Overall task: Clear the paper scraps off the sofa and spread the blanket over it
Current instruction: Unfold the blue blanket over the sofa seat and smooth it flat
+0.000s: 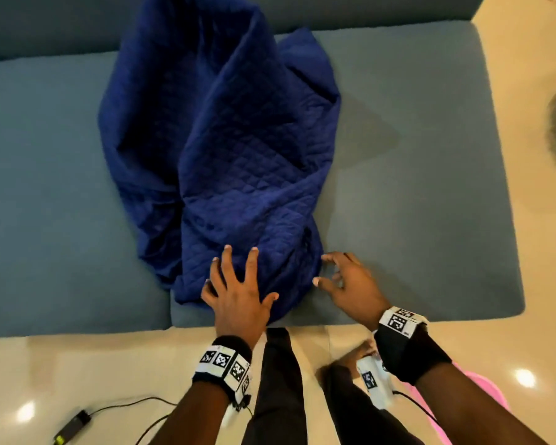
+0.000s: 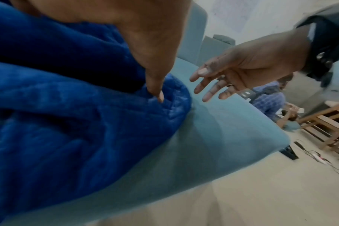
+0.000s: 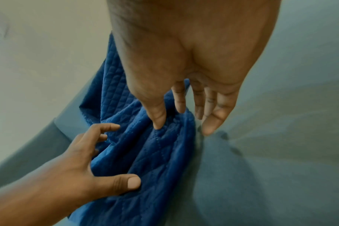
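Note:
A dark blue quilted blanket [image 1: 225, 149] lies bunched in a long heap on the grey-blue sofa [image 1: 414, 162], running from the backrest to the front edge. My left hand [image 1: 238, 274] rests flat on the blanket's near end with fingers spread; in the right wrist view the left hand [image 3: 99, 154] presses into the folds. My right hand [image 1: 329, 271] hovers at the blanket's right edge with fingers relaxed, and its thumb [image 3: 158, 120] touches the blanket [image 3: 145, 152] while nothing is pinched. The left wrist view shows the right hand [image 2: 213, 85] open above the seat. No paper scraps show on the sofa.
Beige tiled floor [image 1: 126, 364] lies in front of the sofa, with a black adaptor and cable [image 1: 73, 427] at lower left. A pink object [image 1: 475, 393] sits by my right leg. Wooden furniture [image 2: 327, 122] and a seated person [image 2: 269, 100] are beyond the sofa's right end.

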